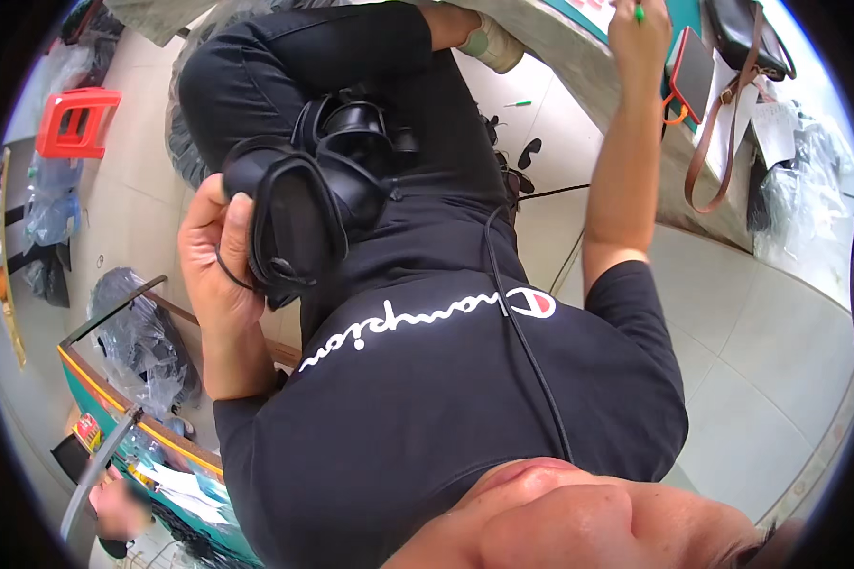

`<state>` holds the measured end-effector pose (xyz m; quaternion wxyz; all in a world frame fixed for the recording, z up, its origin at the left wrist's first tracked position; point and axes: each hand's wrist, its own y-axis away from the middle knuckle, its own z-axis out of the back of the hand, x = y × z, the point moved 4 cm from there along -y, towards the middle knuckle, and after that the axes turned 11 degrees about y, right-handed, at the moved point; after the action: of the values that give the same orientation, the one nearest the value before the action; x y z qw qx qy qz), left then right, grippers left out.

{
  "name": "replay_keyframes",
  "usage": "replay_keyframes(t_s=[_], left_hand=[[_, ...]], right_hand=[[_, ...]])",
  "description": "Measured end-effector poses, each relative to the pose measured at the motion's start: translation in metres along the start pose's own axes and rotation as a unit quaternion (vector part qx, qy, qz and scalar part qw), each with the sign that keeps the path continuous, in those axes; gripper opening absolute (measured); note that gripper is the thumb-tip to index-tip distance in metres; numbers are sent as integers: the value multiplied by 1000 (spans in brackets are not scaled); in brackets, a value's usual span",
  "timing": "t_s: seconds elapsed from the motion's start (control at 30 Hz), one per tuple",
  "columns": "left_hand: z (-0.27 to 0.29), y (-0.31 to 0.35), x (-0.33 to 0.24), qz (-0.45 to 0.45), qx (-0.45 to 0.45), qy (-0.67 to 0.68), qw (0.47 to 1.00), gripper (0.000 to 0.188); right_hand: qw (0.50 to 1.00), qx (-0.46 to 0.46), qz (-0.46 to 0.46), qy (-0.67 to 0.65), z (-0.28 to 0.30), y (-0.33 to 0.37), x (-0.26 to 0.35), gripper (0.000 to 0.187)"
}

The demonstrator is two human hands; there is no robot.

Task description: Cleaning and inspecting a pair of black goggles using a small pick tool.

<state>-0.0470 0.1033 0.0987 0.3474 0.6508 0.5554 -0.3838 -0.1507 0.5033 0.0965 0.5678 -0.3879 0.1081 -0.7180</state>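
I am clutching a bundle of black shoe uppers (318,194) in my left hand (213,261) — my right hand (636,38) is pinching a green pen (640,12) at the table (579,66); next, I judge, marking needs a steady tip.

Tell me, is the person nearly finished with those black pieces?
Nothing looks finished yet. In hand: the left hand holds a bunch of black pieces against the lap, and the right hand holds a green pen up at the table. Left: the whole bunch is not yet put down anywhere.
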Motion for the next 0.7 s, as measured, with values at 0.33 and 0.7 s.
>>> replay_keyframes(t_s=[0.33, 0.7], left_hand=[[-2, -4, 84, 327, 84, 67, 939, 16], [4, 3, 94, 420, 121, 123, 891, 23]], right_hand=[[938, 162, 145, 271, -54, -51, -20, 28], [791, 135, 593, -62, 32, 104, 141, 44]])
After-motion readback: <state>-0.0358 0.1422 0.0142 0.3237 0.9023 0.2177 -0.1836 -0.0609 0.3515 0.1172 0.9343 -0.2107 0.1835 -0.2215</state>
